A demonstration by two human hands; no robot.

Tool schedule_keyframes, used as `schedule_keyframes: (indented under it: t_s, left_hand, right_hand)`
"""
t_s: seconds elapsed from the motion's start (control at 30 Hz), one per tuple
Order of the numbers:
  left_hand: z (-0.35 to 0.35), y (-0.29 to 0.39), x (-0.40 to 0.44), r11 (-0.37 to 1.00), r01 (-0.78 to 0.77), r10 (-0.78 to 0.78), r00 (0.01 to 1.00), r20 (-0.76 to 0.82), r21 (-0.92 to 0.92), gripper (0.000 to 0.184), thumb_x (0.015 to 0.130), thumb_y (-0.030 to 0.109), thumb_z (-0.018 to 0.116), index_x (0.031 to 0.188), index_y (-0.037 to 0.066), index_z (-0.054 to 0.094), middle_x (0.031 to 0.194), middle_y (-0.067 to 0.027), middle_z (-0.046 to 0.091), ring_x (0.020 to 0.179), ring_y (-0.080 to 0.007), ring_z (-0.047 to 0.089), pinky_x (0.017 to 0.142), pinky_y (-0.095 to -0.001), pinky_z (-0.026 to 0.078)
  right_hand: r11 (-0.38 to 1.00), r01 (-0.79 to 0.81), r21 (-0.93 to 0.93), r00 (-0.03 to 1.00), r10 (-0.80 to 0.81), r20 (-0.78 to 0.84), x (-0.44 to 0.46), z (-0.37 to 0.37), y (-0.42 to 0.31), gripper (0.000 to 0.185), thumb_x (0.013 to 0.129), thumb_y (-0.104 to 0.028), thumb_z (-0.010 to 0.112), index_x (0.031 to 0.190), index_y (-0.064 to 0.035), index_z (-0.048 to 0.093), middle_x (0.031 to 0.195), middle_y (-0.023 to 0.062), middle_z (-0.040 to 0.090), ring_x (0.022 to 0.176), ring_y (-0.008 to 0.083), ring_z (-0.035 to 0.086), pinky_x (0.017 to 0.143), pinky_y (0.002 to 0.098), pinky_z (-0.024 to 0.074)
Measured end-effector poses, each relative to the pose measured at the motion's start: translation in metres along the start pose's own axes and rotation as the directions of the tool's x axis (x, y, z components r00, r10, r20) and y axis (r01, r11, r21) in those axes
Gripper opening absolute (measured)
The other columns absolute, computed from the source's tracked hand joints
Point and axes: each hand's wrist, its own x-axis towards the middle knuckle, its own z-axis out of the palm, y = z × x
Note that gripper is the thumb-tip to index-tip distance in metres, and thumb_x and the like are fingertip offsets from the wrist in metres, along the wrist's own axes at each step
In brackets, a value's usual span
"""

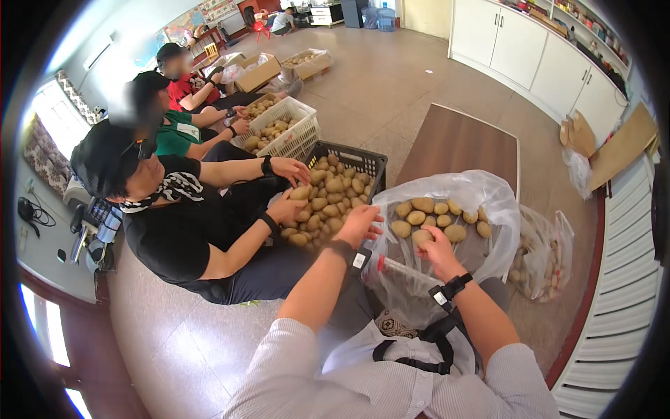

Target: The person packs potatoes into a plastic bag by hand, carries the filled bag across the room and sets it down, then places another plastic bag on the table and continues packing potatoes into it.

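Note:
My right hand (pixel 440 254) is closed around a potato (pixel 421 238) inside a clear plastic bag (pixel 499 199). Beyond it, several loose potatoes (pixel 423 204) lie in the bag on a brown board. My left hand (pixel 361 225) is at the bag's left edge, its fingers stretched out and apart, with no potato visible in it. Just left of that hand stands a black crate (pixel 380 167) heaped with potatoes. A co-worker beside me holds a potato (pixel 300 192) over this crate.
A brown tabletop (pixel 460 143) extends behind the bag. At right, a filled plastic bag (pixel 541 262) rests on the floor. Two more people sit along the left by a white crate (pixel 300 119) and cardboard boxes (pixel 258 73). White cabinets (pixel 530 56) line the back right.

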Motion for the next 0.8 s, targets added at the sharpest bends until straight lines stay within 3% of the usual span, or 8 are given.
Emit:
schedule_keyframes:
  t_s: [0.13, 0.2, 0.3, 0.4, 0.47, 0.57, 0.63, 0.8]
  left_hand:
    - [0.009, 0.007, -0.003, 0.988, 0.147, -0.152, 0.973, 0.176, 0.043, 0.047, 0.095, 0.043, 0.055, 0.122, 0.005, 0.050, 0.112, -0.0131, 0.062, 0.069, -0.0212, 0.063, 0.054, -0.0307, 0.047]
    - [0.011, 0.006, -0.005, 0.994, 0.105, -0.107, 0.956, 0.273, 0.023, 0.045, 0.096, 0.045, 0.054, 0.119, 0.007, 0.054, 0.106, -0.0101, 0.064, 0.068, -0.0188, 0.063, 0.054, -0.0291, 0.047]
    - [0.009, 0.008, -0.001, 0.971, 0.188, -0.107, 0.890, 0.443, -0.144, 0.034, 0.098, 0.034, 0.051, 0.120, 0.008, 0.056, 0.100, -0.0059, 0.067, 0.076, -0.0185, 0.065, 0.058, -0.0287, 0.048]
    - [0.005, 0.005, 0.004, 0.975, 0.145, -0.058, 0.899, 0.435, -0.170, 0.029, 0.097, 0.034, 0.055, 0.114, 0.010, 0.058, 0.094, -0.0017, 0.066, 0.073, -0.0156, 0.063, 0.057, -0.0281, 0.048]
    - [0.003, 0.005, 0.007, 0.968, 0.136, -0.041, 0.917, 0.398, -0.212, 0.028, 0.097, 0.036, 0.057, 0.110, 0.011, 0.059, 0.089, -0.0014, 0.066, 0.067, -0.0145, 0.062, 0.055, -0.0270, 0.049]
    - [-0.009, -0.004, 0.021, 0.923, 0.106, -0.023, 0.975, 0.222, -0.371, 0.025, 0.096, 0.033, 0.059, 0.109, 0.011, 0.059, 0.095, -0.0047, 0.065, 0.070, -0.0179, 0.062, 0.058, -0.0306, 0.051]
    - [-0.021, -0.013, 0.031, 0.906, 0.053, 0.003, 0.991, 0.131, -0.419, 0.026, 0.095, 0.033, 0.060, 0.109, 0.010, 0.059, 0.094, -0.0056, 0.065, 0.071, -0.0195, 0.062, 0.058, -0.0318, 0.051]
    - [-0.048, -0.028, 0.049, 0.848, -0.064, -0.050, 0.979, -0.200, -0.526, 0.029, 0.093, 0.031, 0.060, 0.113, 0.010, 0.056, 0.097, -0.0102, 0.064, 0.072, -0.0254, 0.060, 0.058, -0.0363, 0.053]
  right_hand:
    - [0.998, 0.060, 0.031, 0.985, -0.065, 0.160, 0.006, 0.032, -0.031, 0.050, 0.085, 0.000, 0.054, 0.134, -0.0016, 0.045, 0.110, 0.0133, 0.061, 0.085, 0.0203, 0.066, 0.070, 0.0312, 0.0547]
    - [0.995, 0.089, 0.045, 0.976, -0.096, 0.193, 0.015, 0.044, -0.036, 0.047, 0.087, -0.001, 0.056, 0.133, -0.0010, 0.045, 0.109, 0.0131, 0.061, 0.085, 0.0200, 0.066, 0.069, 0.0309, 0.0545]
    - [0.969, 0.226, -0.102, 0.959, -0.203, 0.196, 0.025, 0.057, -0.039, 0.041, 0.089, -0.006, 0.063, 0.127, 0.0008, 0.049, 0.107, 0.0105, 0.062, 0.087, 0.0164, 0.064, 0.072, 0.0283, 0.0530]
    - [0.885, 0.405, -0.231, 0.912, -0.372, 0.174, 0.032, 0.056, -0.033, 0.035, 0.090, -0.009, 0.064, 0.122, 0.0019, 0.053, 0.107, 0.0092, 0.062, 0.088, 0.0143, 0.063, 0.073, 0.0272, 0.0516]
    - [0.852, 0.434, -0.293, 0.900, -0.400, 0.171, 0.035, 0.046, -0.029, 0.034, 0.090, -0.014, 0.066, 0.118, 0.0020, 0.056, 0.106, 0.0098, 0.062, 0.086, 0.0166, 0.063, 0.074, 0.0285, 0.0512]
    - [0.670, 0.457, -0.585, 0.865, -0.489, 0.115, 0.044, 0.016, -0.012, 0.036, 0.086, -0.016, 0.069, 0.117, -0.0002, 0.057, 0.108, 0.0143, 0.062, 0.093, 0.0266, 0.063, 0.081, 0.0356, 0.0503]
    - [0.381, 0.433, -0.817, 0.779, -0.614, 0.127, 0.050, -0.008, 0.002, 0.041, 0.080, -0.014, 0.071, 0.117, -0.0031, 0.057, 0.116, 0.0174, 0.058, 0.108, 0.0366, 0.056, 0.092, 0.0433, 0.0455]
    - [0.177, 0.241, -0.954, 0.803, -0.588, 0.094, 0.055, -0.056, 0.014, 0.052, 0.074, -0.010, 0.070, 0.123, -0.0073, 0.054, 0.132, 0.0139, 0.050, 0.122, 0.0366, 0.046, 0.100, 0.0464, 0.0400]
